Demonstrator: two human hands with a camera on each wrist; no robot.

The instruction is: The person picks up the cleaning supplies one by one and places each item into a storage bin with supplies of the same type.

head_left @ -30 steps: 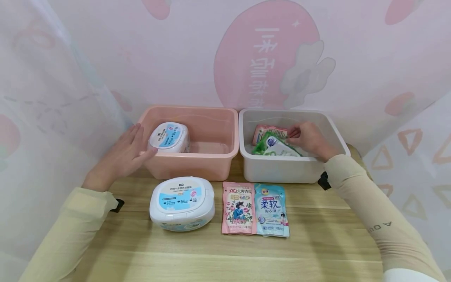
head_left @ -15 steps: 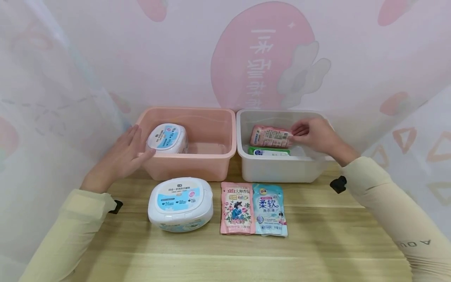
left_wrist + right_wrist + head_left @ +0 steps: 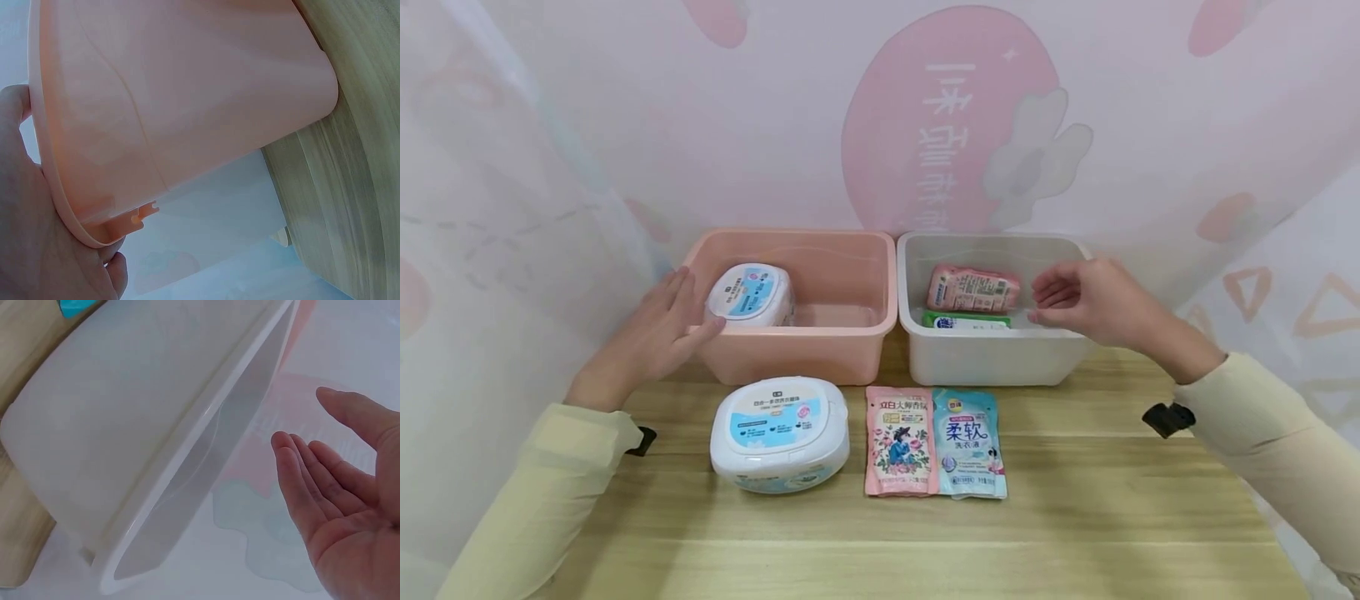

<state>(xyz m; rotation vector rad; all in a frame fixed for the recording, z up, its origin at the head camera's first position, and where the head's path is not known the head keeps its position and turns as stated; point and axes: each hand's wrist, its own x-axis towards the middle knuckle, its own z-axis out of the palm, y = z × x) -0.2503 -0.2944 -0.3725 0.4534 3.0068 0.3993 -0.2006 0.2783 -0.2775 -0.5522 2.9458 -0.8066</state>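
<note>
Along the left rim of the pink bin (image 3: pixel 797 354), the left hand (image 3: pixel 658 333) is rested, its fingers fairly straight. At the right side of the white bin (image 3: pixel 985 362), the right hand (image 3: pixel 1101 304) is held relaxed, thumb and fingers parted, nothing gripped. A pink packet (image 3: pixel 973 289) and a green-edged packet (image 3: pixel 967 322) are contained there; a lidded tub (image 3: pixel 750 293) is set in the pink bin's left end. Nearer, on the table (image 3: pixel 1037 542), a second tub (image 3: pixel 780 433) is placed left of a pink pouch (image 3: pixel 900 442) and a blue pouch (image 3: pixel 967 442).
</note>
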